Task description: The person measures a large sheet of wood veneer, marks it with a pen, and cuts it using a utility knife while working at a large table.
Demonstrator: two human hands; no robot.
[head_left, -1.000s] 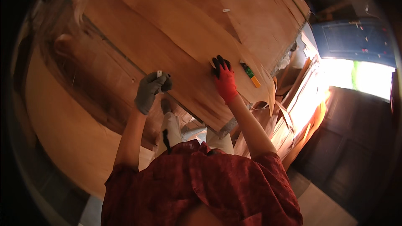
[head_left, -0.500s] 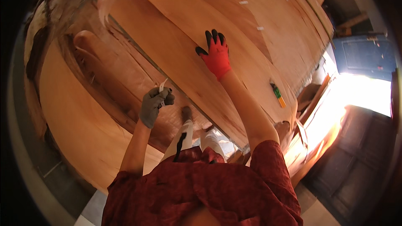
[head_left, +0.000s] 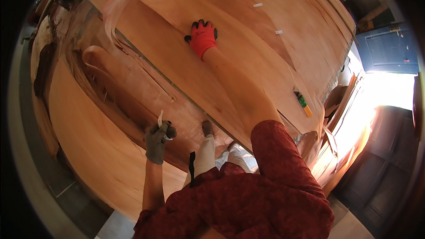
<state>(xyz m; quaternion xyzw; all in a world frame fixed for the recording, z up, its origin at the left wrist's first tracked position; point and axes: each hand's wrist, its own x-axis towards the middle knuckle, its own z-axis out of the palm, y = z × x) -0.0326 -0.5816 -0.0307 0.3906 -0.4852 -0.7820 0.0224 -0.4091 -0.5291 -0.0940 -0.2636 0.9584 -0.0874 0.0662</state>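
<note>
Veneer (head_left: pixel 177 68) lies under my right hand (head_left: pixel 202 37) — fingers spread, grasping nothing I can see. My left hand (head_left: pixel 157 139) pinches a white strip (head_left: pixel 160 118), off to the left. From my end, this looks like smoothing — the next move calls for light, even pressure.

Left hand: in my head view, the grey-gloved left hand (head_left: pixel 158 141) pinches a white strip (head_left: pixel 160 117), one end poking up past the fingers.
Right hand: I see the red-and-black-gloved right hand (head_left: pixel 202 36) palm down on a broad wood sheet (head_left: pixel 248 57), thumb out to its side.
Cutter: a green-and-yellow knife (head_left: pixel 303 105) lies on the wood to my right, well apart from both hands.
White pieces: several small white pieces (head_left: pixel 258 5) lie scattered toward the far side.
Left edge: I make out a curled sheet (head_left: pixel 99 57) beyond the left hand.
Doorway: bright light beside a blue panel (head_left: pixel 385 51).
</note>
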